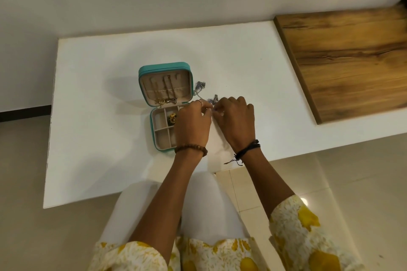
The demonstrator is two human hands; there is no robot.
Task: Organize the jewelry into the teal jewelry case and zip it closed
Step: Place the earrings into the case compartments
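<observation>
We see both hands meet just right of the open teal jewelry case point(165, 68), left hand point(192, 126) and right hand point(236, 121) pinching a small silvery piece point(212, 109) (too tiny to identify), the left nearer the compartments.

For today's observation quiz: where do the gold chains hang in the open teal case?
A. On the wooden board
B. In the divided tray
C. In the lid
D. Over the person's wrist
C: the chains hang down inside the raised lid, above the tray.
</observation>
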